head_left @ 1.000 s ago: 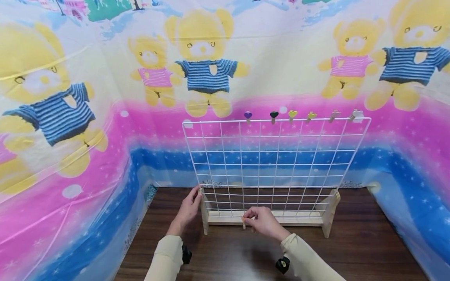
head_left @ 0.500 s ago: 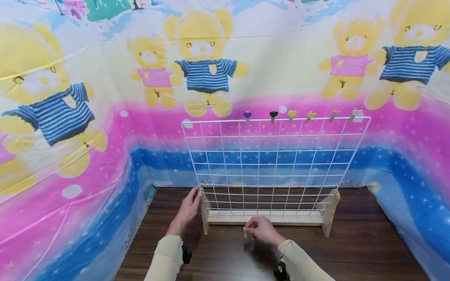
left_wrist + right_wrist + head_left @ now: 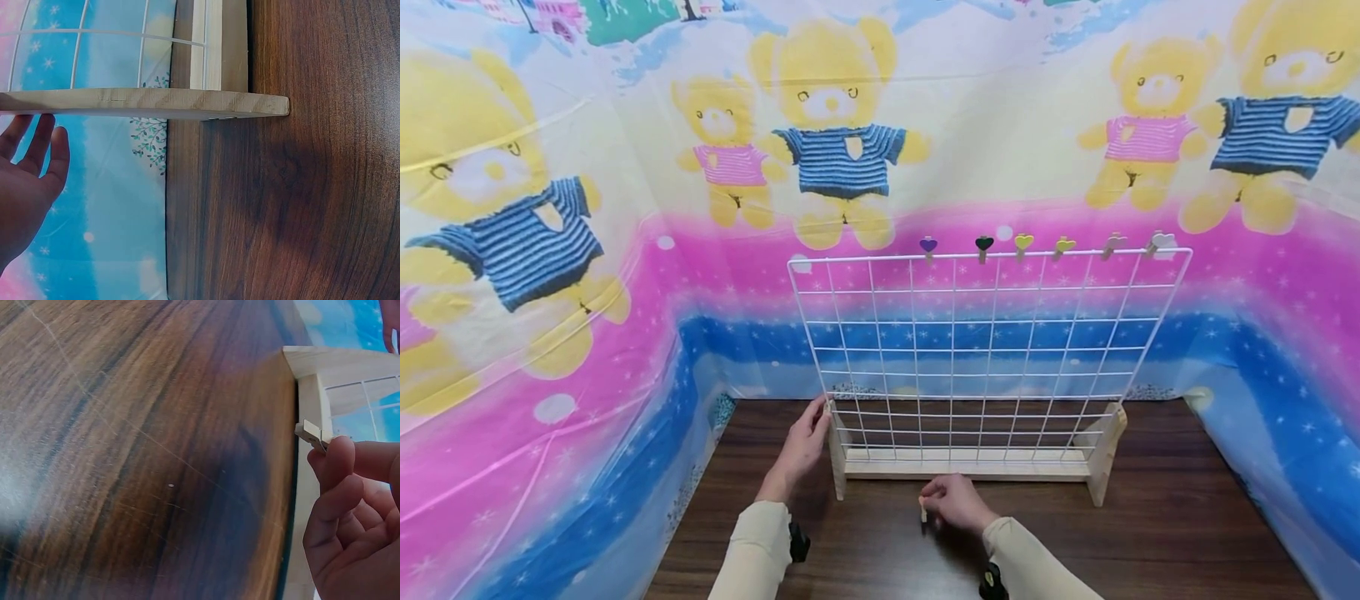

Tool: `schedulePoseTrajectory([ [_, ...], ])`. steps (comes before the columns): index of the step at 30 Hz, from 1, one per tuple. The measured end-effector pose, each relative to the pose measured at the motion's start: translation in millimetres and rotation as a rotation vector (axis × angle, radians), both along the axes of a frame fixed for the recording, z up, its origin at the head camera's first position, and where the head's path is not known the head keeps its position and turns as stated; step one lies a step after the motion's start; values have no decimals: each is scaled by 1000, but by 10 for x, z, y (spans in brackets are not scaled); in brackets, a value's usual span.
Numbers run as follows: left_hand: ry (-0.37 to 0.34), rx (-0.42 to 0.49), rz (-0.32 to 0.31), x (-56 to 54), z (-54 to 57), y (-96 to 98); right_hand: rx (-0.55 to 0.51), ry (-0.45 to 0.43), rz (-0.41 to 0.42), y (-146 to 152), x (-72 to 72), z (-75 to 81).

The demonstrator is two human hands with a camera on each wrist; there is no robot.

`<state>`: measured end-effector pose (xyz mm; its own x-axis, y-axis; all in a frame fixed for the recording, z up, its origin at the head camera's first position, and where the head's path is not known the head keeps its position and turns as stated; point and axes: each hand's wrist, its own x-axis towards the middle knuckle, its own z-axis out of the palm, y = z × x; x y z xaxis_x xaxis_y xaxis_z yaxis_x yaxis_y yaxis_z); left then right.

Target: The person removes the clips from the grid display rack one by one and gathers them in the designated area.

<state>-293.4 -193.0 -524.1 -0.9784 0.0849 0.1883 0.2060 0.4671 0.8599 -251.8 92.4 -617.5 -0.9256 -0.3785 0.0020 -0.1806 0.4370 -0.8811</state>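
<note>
My right hand (image 3: 958, 502) pinches a small wooden clothespin (image 3: 923, 515) between thumb and fingertips, low in front of the stand. Its orange top shows at the fingertips in the head view; in the right wrist view the bare wooden clothespin legs (image 3: 309, 432) stick out past my thumb. My left hand (image 3: 802, 440) rests its fingertips on the left wooden side leg (image 3: 837, 458), fingers fairly straight in the left wrist view. That leg helps hold up a white wire grid rack (image 3: 880, 257). Several heart clothespins, among them a purple one (image 3: 928, 245) and a black one (image 3: 984, 244), sit along its top bar.
The rack's other wooden leg (image 3: 1103, 458) stands at the right, joined by a wooden base bar (image 3: 1030, 475). All stands on a dark wood-grain table (image 3: 1180, 517). A bear-print cloth (image 3: 1000, 150) hangs behind and at both sides.
My right hand has drawn back from the base bar toward the table's front, carrying the clothespin down and away from the rack. My left hand stays at the left leg.
</note>
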Motion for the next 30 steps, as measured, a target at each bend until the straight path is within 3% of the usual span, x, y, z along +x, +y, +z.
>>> schedulePoseTrajectory([
  [18,-6,6,-12,-33,-22,-18,81,56,-13,-26,-3,-165],
  [30,-31,14,-5,1,-1,-15,110,89,-28,-32,17,-273],
])
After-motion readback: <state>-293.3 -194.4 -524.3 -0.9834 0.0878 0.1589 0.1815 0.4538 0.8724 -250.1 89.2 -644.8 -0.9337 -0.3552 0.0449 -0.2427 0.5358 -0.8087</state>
